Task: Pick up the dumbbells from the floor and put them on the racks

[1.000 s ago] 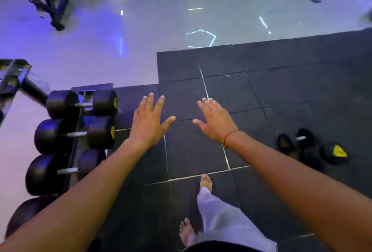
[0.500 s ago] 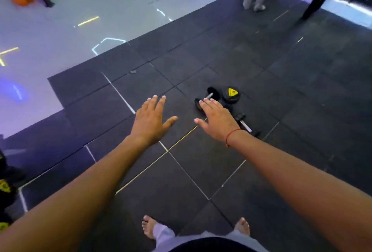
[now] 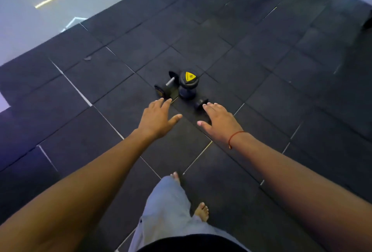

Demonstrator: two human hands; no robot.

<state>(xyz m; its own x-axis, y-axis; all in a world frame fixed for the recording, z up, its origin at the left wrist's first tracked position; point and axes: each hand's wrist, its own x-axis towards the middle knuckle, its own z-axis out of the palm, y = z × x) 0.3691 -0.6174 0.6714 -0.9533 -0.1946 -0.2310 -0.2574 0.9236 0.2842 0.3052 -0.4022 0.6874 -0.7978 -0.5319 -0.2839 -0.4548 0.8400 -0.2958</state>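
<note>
While both arms reach out, left hand (image 3: pixel 156 119) and right hand (image 3: pixel 220 121) spread wide, holding nothing. Beyond them on the floor mat (image 3: pixel 281 70), dumbbells (image 3: pixel 184 86), seemingly three, look heavy and rigid; grip the bare handles.

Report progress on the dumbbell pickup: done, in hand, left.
Done: nothing shows as racked; no rack is in view. In hand: the left hand and right hand reach forward, open and empty, toward the floor weights. Left: the lying dumbbell, the upright dumbbell with the yellow 10 label and a small dumbbell all sit on the mat.
</note>
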